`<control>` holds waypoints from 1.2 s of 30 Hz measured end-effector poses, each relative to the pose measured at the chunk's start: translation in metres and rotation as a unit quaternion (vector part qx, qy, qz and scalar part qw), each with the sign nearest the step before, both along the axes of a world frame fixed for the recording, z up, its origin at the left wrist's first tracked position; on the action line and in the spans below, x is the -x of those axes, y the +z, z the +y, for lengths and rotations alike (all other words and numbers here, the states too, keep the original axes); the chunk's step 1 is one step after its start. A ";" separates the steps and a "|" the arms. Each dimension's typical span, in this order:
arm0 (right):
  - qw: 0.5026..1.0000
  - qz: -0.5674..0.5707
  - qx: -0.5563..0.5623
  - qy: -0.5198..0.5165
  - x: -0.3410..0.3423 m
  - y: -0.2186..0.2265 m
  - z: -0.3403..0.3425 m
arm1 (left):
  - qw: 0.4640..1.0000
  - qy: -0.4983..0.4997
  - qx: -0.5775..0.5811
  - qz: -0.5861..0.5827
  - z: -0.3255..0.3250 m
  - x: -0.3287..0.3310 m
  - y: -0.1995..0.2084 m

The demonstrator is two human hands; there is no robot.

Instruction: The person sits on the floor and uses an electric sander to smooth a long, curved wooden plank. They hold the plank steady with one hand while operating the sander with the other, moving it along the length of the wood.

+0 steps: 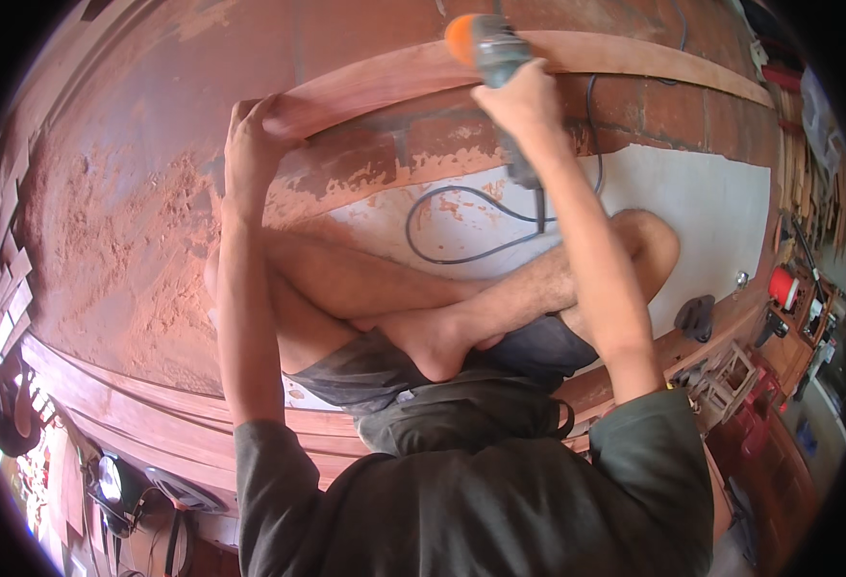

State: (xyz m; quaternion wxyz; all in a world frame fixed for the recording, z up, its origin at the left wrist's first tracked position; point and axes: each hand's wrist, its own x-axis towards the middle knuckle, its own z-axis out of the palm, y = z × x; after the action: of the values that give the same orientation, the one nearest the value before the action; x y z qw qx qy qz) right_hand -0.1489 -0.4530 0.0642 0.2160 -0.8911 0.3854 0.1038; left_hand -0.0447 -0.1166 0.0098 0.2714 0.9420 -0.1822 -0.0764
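A long reddish wooden plank (385, 85) lies across the floor in front of my crossed legs. My left hand (253, 144) is closed round its left end, with the fingertips over the far edge. My right hand (529, 101) grips a grey-green corded angle grinder (500, 46). Its head, with an orange disc (460, 38), is over the plank near the middle of its length. Motion blurs the tool and hand slightly, so I cannot tell whether the disc touches the wood. A dark cord (411, 231) runs from the tool's rear and loops near my shins.
Reddish sawdust (168, 231) covers the tiled floor at left. A white sheet (711, 192) lies under my legs. Long boards (154, 413) are stacked behind me at left. On the right are a small wooden frame (726, 375), a red container (783, 287) and wood strips (812, 188).
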 end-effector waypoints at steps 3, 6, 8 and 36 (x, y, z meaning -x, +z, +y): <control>0.997 0.002 -0.043 0.060 -0.014 0.005 0.057 | 1.000 0.006 -0.015 -0.001 -0.002 0.000 0.002; 0.991 -0.031 -0.073 0.106 -0.021 -0.002 0.091 | 1.000 0.002 -0.011 -0.011 -0.007 0.000 0.000; 0.989 -0.042 -0.084 0.113 -0.021 -0.004 0.101 | 1.000 -0.005 -0.008 -0.011 -0.008 0.001 -0.001; 1.000 0.023 -0.004 -0.015 0.035 0.010 -0.041 | 0.998 -0.024 -0.061 0.015 -0.001 -0.008 0.011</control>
State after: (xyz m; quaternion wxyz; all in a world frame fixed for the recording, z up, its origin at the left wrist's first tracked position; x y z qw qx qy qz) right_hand -0.1834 -0.4936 0.0737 0.2125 -0.8818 0.4028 0.1223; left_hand -0.0363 -0.1173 0.0208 0.2139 0.9510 -0.1952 -0.1084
